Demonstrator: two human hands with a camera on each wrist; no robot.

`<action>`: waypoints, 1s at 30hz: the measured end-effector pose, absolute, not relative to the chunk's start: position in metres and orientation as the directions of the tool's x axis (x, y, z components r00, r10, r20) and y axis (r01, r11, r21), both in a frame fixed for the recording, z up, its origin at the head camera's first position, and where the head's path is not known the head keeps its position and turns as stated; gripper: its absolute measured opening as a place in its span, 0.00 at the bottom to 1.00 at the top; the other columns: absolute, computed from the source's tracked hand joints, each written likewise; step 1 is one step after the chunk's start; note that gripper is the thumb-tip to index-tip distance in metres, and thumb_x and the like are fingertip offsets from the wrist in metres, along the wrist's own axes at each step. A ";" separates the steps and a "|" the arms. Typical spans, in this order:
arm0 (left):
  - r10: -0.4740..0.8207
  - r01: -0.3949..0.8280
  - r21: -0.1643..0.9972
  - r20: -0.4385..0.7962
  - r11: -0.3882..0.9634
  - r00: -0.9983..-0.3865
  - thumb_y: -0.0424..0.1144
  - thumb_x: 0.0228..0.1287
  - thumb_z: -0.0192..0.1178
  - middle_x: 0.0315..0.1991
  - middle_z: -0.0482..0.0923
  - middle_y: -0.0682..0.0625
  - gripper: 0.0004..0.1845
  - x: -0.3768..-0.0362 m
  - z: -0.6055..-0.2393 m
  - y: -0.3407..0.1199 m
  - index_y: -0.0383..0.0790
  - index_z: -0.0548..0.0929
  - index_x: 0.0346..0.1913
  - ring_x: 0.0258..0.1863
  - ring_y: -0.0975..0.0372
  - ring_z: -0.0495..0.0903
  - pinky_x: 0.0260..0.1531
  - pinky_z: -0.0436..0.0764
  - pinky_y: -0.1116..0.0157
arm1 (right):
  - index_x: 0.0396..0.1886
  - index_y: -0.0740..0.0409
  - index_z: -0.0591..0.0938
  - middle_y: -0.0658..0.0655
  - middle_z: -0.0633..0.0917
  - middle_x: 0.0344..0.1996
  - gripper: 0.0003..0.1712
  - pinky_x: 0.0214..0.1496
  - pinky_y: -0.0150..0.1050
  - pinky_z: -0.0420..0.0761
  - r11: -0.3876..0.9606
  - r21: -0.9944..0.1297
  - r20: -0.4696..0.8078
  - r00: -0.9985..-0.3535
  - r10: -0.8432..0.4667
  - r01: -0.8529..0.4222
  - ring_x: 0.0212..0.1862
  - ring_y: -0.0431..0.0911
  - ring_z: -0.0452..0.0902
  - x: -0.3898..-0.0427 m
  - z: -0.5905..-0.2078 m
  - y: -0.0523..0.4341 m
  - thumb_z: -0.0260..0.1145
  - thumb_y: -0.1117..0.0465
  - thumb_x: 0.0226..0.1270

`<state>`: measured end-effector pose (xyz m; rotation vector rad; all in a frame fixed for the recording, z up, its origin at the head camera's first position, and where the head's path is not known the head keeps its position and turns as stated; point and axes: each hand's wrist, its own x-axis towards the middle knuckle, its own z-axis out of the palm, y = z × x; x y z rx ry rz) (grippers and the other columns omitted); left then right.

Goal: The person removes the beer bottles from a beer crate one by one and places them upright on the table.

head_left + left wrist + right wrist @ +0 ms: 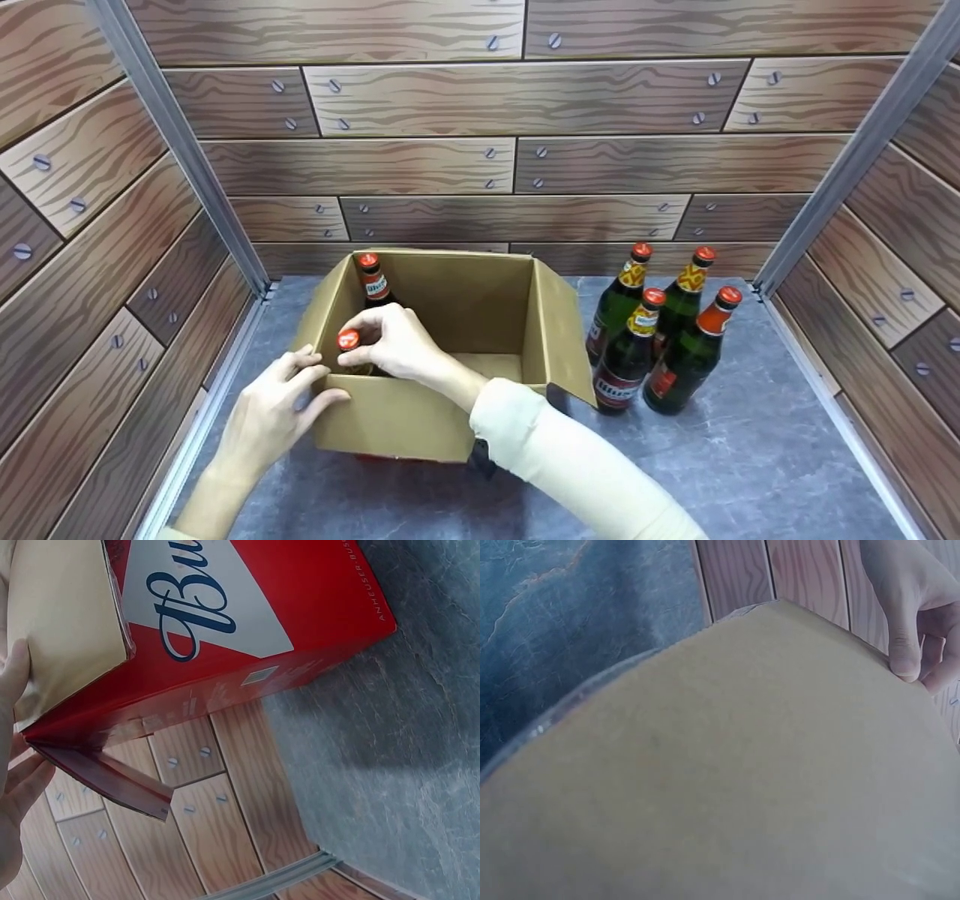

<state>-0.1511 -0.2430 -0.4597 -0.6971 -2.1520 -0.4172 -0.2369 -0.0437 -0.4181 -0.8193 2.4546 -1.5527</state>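
Note:
An open cardboard box (480, 300) stands on the grey floor, its outside red with a white logo (247, 607). Two red-capped bottles stand in its left side: one at the back (373, 281) and one at the near corner (349, 341). My right hand (390, 341) reaches into the box and pinches the neck of the near bottle just below its cap. My left hand (274, 412) rests on the box's front left corner, thumb on the rim and fingers against the outer wall (15, 765). The right wrist view is mostly filled by a tan cardboard flap (727, 765).
Several dark green bottles with red caps (660, 330) stand in a cluster on the grey floor (750, 465) right of the box. Wood-plank patterned walls (480, 150) with metal corner posts (180, 142) close in the back and both sides.

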 end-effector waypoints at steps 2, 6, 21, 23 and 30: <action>0.338 0.608 0.059 0.786 0.792 -0.517 0.64 0.68 0.61 0.42 0.89 0.40 0.28 -0.152 -0.460 -0.243 0.40 0.89 0.38 0.46 0.47 0.91 0.47 0.90 0.55 | 0.39 0.57 0.92 0.53 0.93 0.32 0.13 0.36 0.21 0.77 0.334 -0.865 0.180 -0.853 -0.489 -0.374 0.30 0.28 0.80 -0.236 -0.417 -0.042 0.85 0.65 0.53; 0.346 0.601 0.053 0.776 0.798 -0.528 0.65 0.69 0.60 0.42 0.89 0.40 0.28 -0.151 -0.460 -0.244 0.41 0.89 0.38 0.46 0.48 0.91 0.48 0.90 0.55 | 0.37 0.55 0.92 0.47 0.90 0.27 0.11 0.34 0.22 0.76 0.348 -0.859 0.190 -0.866 -0.463 -0.375 0.28 0.28 0.78 -0.234 -0.416 -0.040 0.83 0.66 0.54; 0.317 0.613 0.087 0.794 0.785 -0.519 0.65 0.68 0.61 0.42 0.88 0.41 0.29 -0.151 -0.459 -0.240 0.38 0.89 0.37 0.48 0.48 0.91 0.48 0.88 0.55 | 0.33 0.53 0.91 0.43 0.86 0.23 0.07 0.32 0.24 0.74 0.401 -0.826 0.259 -0.899 -0.353 -0.396 0.25 0.29 0.75 -0.229 -0.412 -0.032 0.81 0.65 0.55; 0.319 0.614 0.084 0.794 0.785 -0.517 0.65 0.69 0.60 0.42 0.88 0.41 0.29 -0.151 -0.459 -0.240 0.38 0.89 0.37 0.47 0.48 0.91 0.48 0.88 0.55 | 0.33 0.53 0.91 0.43 0.86 0.24 0.07 0.32 0.24 0.73 0.406 -0.821 0.277 -0.902 -0.332 -0.401 0.25 0.29 0.75 -0.227 -0.411 -0.031 0.81 0.64 0.55; 0.321 0.606 0.082 0.789 0.791 -0.525 0.65 0.69 0.60 0.42 0.88 0.40 0.29 -0.153 -0.461 -0.242 0.38 0.89 0.38 0.48 0.47 0.91 0.48 0.89 0.55 | 0.34 0.52 0.91 0.46 0.89 0.27 0.07 0.32 0.25 0.75 0.409 -0.803 0.341 -0.897 -0.280 -0.433 0.27 0.28 0.76 -0.223 -0.408 -0.024 0.81 0.63 0.55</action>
